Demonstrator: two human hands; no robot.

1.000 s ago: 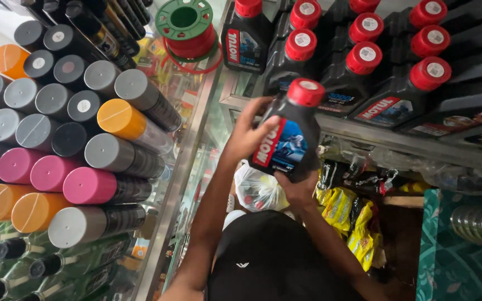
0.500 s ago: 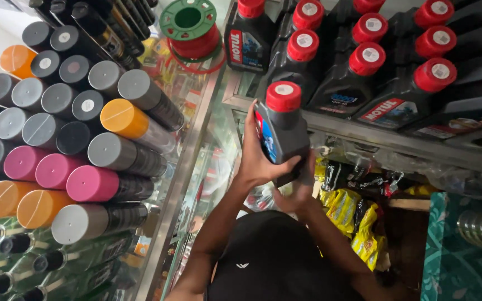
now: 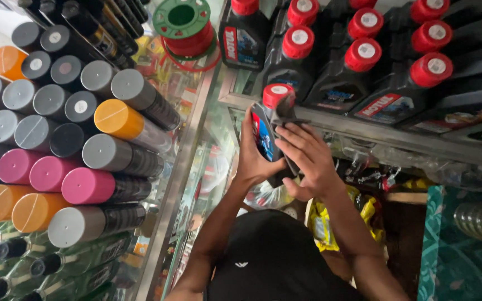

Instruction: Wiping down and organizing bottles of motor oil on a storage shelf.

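Note:
I hold a black oil bottle (image 3: 265,139) with a red cap and a blue label upright in front of a shelf edge. My left hand (image 3: 252,159) wraps around its left side from below. Across its right face lie the fingers of my right hand (image 3: 308,161), pressing on a dark rag-like piece (image 3: 287,113) that reaches up to the cap. Both forearms rise from below, past the black cap on my head (image 3: 274,256).
A metal shelf (image 3: 364,131) on the upper right carries several black red-capped bottles (image 3: 358,67). Spray cans (image 3: 96,150) with grey, pink and orange caps lie stacked at left. A green-and-red spool (image 3: 184,22) sits on top. Yellow packets (image 3: 322,223) hang below.
The bottle has turned from its tilt to upright, closer to the shelf edge. My right hand has come up from beneath it onto its right face.

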